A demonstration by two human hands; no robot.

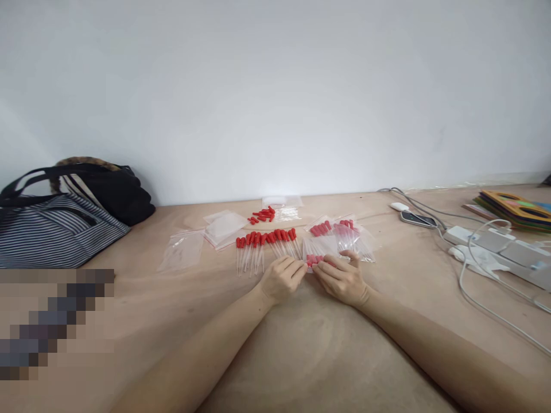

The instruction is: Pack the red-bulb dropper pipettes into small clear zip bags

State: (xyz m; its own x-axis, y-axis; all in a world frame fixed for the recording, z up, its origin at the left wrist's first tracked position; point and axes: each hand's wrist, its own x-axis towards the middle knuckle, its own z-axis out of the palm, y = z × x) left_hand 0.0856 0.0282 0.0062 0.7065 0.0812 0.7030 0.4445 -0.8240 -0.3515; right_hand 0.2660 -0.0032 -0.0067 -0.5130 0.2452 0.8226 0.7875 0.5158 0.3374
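Observation:
Both my hands rest on a tan wooden table. My left hand and my right hand pinch the lower edge of a clear zip bag that holds red-capped glass droppers. The fingers of both hands are curled together on that bag. A row of loose red-capped droppers lies just left of my left hand. More filled bags lie behind my right hand.
Empty clear bags and a stack of them lie to the left. Loose red caps sit further back. A striped and black bag stands far left. Phone, white chargers and cables, coloured boards at right.

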